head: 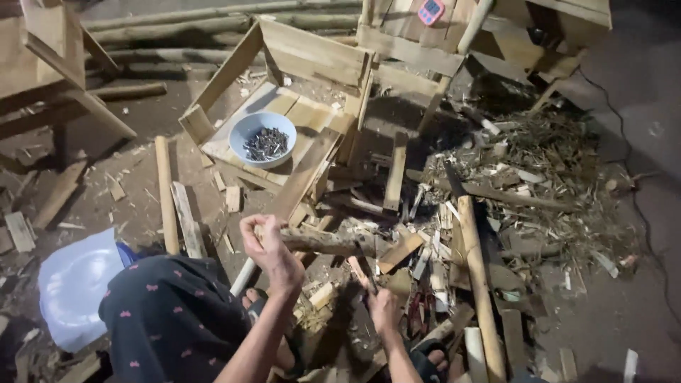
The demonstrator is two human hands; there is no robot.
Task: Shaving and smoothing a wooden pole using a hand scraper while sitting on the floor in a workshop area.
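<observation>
Ground surface: bare packed earth floor point(624, 312), dim, strewn with chips and offcuts. A dense heap of wood shavings point(546, 163) and split scraps occupies the centre right of the frame.

Left hand point(269, 248), lower centre: fingers point(250, 228) closed around one end of a short rough log point(326, 242), which lies roughly level across the frame centre above the scrap heap. Right hand point(383, 308), lower centre right: fingers wrapped round the handle of a dark blade tool point(365, 273), its tip pointing up toward the log; the exact type of tool cannot be told.

A long pale pole point(479, 284) lies just right of the hands, running from the frame centre down to the lower edge. A second thin slat point(165, 195) lies at centre left.

Upper centre: an unfinished wooden chair frame point(305, 57) lies tipped on the floor, with a light blue bowl point(245, 131) of dark nails point(266, 144) resting on its seat boards. Round poles point(177, 25) are stacked along the upper left edge. A pink device point(430, 10) sits on planks at the top edge. A pale blue plastic seat point(71, 284) shows at lower left, beside a dark patterned trouser knee point(170, 312).
</observation>
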